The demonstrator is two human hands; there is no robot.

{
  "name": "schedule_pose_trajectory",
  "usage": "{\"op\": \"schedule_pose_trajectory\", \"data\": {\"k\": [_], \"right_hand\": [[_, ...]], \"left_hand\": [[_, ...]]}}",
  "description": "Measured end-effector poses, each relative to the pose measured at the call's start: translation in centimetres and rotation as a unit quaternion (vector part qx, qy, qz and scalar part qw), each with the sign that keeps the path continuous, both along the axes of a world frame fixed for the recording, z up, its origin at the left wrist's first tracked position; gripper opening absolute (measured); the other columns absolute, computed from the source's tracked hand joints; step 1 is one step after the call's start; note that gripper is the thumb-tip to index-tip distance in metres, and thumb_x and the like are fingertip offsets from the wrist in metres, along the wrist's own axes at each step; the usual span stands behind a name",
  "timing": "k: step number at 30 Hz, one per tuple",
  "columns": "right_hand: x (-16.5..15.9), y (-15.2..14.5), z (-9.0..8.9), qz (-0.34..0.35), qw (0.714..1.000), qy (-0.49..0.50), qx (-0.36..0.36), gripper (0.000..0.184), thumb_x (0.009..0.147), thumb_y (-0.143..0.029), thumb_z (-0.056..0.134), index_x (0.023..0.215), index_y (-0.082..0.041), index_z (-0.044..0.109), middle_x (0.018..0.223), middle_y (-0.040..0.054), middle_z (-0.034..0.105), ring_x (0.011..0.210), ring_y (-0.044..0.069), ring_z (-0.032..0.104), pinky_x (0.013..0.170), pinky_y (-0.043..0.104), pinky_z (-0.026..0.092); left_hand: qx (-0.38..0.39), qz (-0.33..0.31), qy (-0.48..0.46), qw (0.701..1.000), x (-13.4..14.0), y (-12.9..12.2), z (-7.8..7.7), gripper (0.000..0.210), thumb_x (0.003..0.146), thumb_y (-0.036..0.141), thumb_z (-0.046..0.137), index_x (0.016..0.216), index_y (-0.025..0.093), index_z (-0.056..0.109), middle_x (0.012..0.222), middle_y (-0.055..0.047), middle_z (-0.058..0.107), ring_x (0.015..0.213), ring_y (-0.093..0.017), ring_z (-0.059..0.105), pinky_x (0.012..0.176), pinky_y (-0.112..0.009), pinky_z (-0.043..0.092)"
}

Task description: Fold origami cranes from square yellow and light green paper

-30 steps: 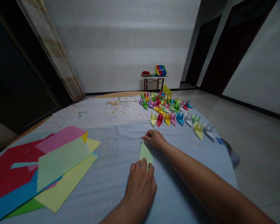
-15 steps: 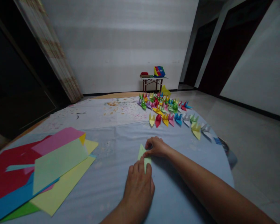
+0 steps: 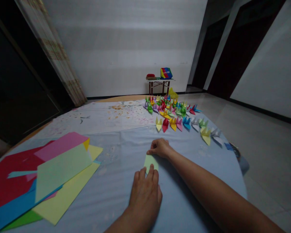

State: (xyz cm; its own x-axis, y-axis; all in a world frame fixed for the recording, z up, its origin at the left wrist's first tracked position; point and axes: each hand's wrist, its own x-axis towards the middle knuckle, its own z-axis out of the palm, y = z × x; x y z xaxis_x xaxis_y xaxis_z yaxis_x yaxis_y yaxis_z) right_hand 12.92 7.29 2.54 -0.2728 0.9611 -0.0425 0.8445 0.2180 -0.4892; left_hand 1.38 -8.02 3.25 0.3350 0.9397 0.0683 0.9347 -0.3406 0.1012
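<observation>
A small piece of folded light green paper lies on the blue-grey tablecloth in front of me. My left hand rests on its near end, the fingers stretched forward and slightly apart, pressing it against the cloth. At the far end my right hand has thumb and fingertips pinched on the top of the paper. The folds under my fingers are partly hidden. Beyond my hands stands a front row of folded paper cranes, among them a red crane and a blue crane.
Coloured sheets lie in a loose pile at the left, with a pale green sheet on top and a red sheet beneath. More cranes crowd the far right of the round table. A small stand holds a colourful box.
The pointed tip of the green paper has been folded over, and its top now looks blunt. My right hand has shifted slightly up and left; my left hand keeps to the near end.
</observation>
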Motion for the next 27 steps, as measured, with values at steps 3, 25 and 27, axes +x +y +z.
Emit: {"op": "schedule_pose_trajectory", "data": {"k": [3, 25, 27], "right_hand": [[-0.5, 0.8, 0.0, -0.018, 1.0, -0.007, -0.001, 0.033, 0.06, -0.054, 0.067, 0.071, -0.023, 0.066, 0.074, 0.0007, 0.066, 0.082, 0.019, 0.055, 0.071, 0.029, 0.031], [1.4, -3.7, 1.0, 0.085, 0.995, 0.053, -0.015, 0.046, 0.087, -0.046, 0.034, 0.065, -0.016, 0.061, 0.061, 0.0009, 0.058, 0.06, 0.012, 0.048, 0.06, 0.024, 0.032], [1.7, -3.5, 0.6, 0.112, 0.982, 0.144, -0.042, 0.048, 0.088, -0.048, 0.031, 0.07, -0.015, 0.06, 0.063, 0.0001, 0.058, 0.061, 0.011, 0.049, 0.06, 0.022, 0.034]], "left_hand": [[-0.005, 0.002, -0.009, 1.0, -0.1, 0.1, 0.0, 0.048, 0.081, 0.025, 0.037, 0.128, 0.019, 0.043, 0.135, -0.007, 0.043, 0.116, -0.029, 0.041, 0.095, -0.046, 0.031], [0.065, 0.064, -0.232, 0.969, -1.2, 1.7, -0.5, 0.053, 0.071, 0.032, 0.056, 0.119, 0.018, 0.038, 0.118, -0.01, 0.042, 0.11, -0.025, 0.045, 0.094, -0.044, 0.037], [0.056, 0.085, -0.286, 0.953, -1.2, 1.9, -0.7, 0.056, 0.072, 0.029, 0.054, 0.123, 0.018, 0.032, 0.119, -0.011, 0.039, 0.108, -0.023, 0.048, 0.094, -0.042, 0.038]]}}
